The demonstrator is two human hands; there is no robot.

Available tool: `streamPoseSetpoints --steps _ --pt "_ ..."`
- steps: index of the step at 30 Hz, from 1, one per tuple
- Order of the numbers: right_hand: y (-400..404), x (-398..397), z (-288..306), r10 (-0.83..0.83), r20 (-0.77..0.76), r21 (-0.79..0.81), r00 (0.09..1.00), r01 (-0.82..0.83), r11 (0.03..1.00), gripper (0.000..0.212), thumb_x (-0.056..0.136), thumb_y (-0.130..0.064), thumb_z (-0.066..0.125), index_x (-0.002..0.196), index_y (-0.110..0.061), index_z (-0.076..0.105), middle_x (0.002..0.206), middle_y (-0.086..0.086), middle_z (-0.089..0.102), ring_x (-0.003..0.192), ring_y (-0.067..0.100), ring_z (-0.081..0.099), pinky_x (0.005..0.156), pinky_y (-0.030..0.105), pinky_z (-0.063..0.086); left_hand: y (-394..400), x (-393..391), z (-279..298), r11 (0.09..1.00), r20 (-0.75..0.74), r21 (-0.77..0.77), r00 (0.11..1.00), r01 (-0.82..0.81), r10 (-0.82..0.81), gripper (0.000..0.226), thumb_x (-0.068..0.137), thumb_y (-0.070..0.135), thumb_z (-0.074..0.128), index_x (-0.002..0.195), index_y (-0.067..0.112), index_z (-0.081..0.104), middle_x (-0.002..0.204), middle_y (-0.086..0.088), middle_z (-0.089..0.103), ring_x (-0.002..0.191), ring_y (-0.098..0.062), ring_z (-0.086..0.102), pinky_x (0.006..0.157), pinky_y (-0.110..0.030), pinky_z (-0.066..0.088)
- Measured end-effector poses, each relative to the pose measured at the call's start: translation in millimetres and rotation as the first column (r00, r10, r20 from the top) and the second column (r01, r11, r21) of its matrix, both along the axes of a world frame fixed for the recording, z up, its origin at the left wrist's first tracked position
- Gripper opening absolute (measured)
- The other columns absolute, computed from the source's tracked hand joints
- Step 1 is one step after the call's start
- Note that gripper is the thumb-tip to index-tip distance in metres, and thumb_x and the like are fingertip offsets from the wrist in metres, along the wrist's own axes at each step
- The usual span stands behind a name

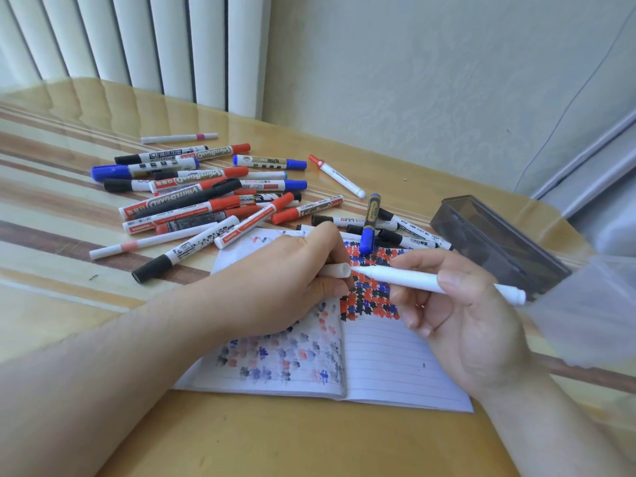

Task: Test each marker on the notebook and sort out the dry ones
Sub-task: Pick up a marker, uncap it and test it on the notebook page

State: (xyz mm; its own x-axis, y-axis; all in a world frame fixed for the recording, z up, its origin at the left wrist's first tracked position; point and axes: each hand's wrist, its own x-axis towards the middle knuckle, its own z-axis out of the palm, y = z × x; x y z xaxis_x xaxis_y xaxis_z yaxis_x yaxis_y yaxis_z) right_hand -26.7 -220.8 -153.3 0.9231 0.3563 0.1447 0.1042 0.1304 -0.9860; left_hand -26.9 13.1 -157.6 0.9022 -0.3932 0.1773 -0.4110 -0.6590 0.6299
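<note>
The right hand (457, 304) pinched a slim white marker (433, 283) over the open notebook (395, 359) on the table (275, 442), while the left hand (292, 280) had its grip curled round the marker's white cap (335, 270) – tip and cap just apart. Best, I judged, to align the two squarely before pressing. The barrel looked smooth, round plastic; the lined paper was matte, blotched red, blue, black – beyond lay a heap of markers (206, 194)
</note>
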Motion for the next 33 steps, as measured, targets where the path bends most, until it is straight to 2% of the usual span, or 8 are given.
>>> streamPoseSetpoints --steps 6,9,14,20,22,26,29,33 --pt "6 -2 -3 -0.073 -0.001 -0.119 0.997 0.072 0.99 0.029 0.084 -0.019 0.052 0.095 -0.021 0.079 0.073 0.017 0.068 0.054 0.021 0.051 0.048 0.027 0.037 -1 -1 -1 1.0 0.049 0.023 0.999 -0.002 0.001 0.019 0.098 0.031 0.065 0.11 0.027 0.051 0.075 0.016 0.053 0.078 0.009 0.05 0.063 -0.012 0.036" --pt "7 -4 0 -0.074 -0.019 -0.085 0.997 0.072 0.994 0.002 0.086 -0.024 0.067 0.087 -0.026 0.066 0.062 0.012 0.062 0.052 0.022 0.049 0.051 0.028 0.037 -1 -1 1 1.0 0.045 0.004 0.999 0.014 -0.014 0.015 0.098 0.033 0.065 0.105 0.031 0.051 0.072 0.015 0.053 0.076 0.005 0.051 0.061 -0.014 0.035" --pt "1 -4 3 -0.037 0.044 -0.071 0.998 0.04 0.997 0.045 0.06 -0.053 0.095 0.092 -0.027 0.077 0.074 0.013 0.072 0.057 0.022 0.058 0.053 0.028 0.045 1 -2 5 0.991 0.016 -0.126 0.999 0.046 -0.045 0.011 0.103 0.038 0.053 0.105 0.03 0.059 0.069 0.012 0.055 0.064 -0.007 0.049 0.055 -0.019 0.034" --pt "-11 0 12 0.156 -0.188 0.08 0.97 -0.144 0.986 0.058 0.083 -0.054 0.067 0.122 -0.012 0.074 0.112 0.029 0.072 0.069 0.026 0.062 0.053 0.029 0.04 6 -1 9 0.995 0.047 -0.088 0.998 0.036 -0.032 0.017 0.105 0.037 0.048 0.109 0.028 0.061 0.071 0.021 0.055 0.065 -0.002 0.051 0.056 -0.017 0.033" --pt "-11 1 10 0.019 -0.092 -0.121 0.996 -0.03 0.992 0.025 0.096 -0.032 0.062 0.111 -0.022 0.079 0.093 0.021 0.076 0.057 0.021 0.055 0.047 0.024 0.037 6 -3 9 0.998 0.088 -0.038 0.995 0.046 -0.043 0.014 0.104 0.041 0.049 0.107 0.031 0.06 0.073 0.015 0.055 0.072 -0.005 0.052 0.058 -0.018 0.031" --pt "-8 -4 2 -0.012 0.319 -0.431 0.948 0.156 0.888 0.018 0.094 -0.031 0.068 0.105 -0.041 0.077 0.08 -0.002 0.074 0.06 0.007 0.058 0.057 0.017 0.044 3 -7 9 0.994 0.08 0.029 0.991 0.106 -0.108 0.019 0.094 0.051 0.063 0.105 0.036 0.061 0.064 0.015 0.058 0.063 -0.003 0.055 0.054 -0.016 0.031" --pt "0 -10 -1 0.038 0.491 -0.49 0.87 0.24 0.838 0.015 0.082 -0.045 0.078 0.097 -0.043 0.077 0.094 -0.023 0.075 0.084 0.004 0.071 0.069 0.014 0.05 2 -10 11 0.988 0.094 0.046 0.984 0.151 -0.154 0.025 0.082 0.064 0.072 0.092 0.044 0.059 0.06 0.014 0.054 0.059 -0.005 0.054 0.052 -0.016 0.032" --pt "2 -15 -2 0.07 0.626 -0.493 0.777 0.325 0.807 0.021 0.084 -0.045 0.074 0.104 -0.036 0.073 0.088 -0.018 0.072 0.07 0.008 0.066 0.061 0.017 0.048 1 -15 16 0.985 0.034 -0.033 0.985 0.17 -0.169 0.03 0.071 0.066 0.079 0.086 0.046 0.063 0.054 0.014 0.05 0.052 -0.006 0.049 0.049 -0.015 0.03"
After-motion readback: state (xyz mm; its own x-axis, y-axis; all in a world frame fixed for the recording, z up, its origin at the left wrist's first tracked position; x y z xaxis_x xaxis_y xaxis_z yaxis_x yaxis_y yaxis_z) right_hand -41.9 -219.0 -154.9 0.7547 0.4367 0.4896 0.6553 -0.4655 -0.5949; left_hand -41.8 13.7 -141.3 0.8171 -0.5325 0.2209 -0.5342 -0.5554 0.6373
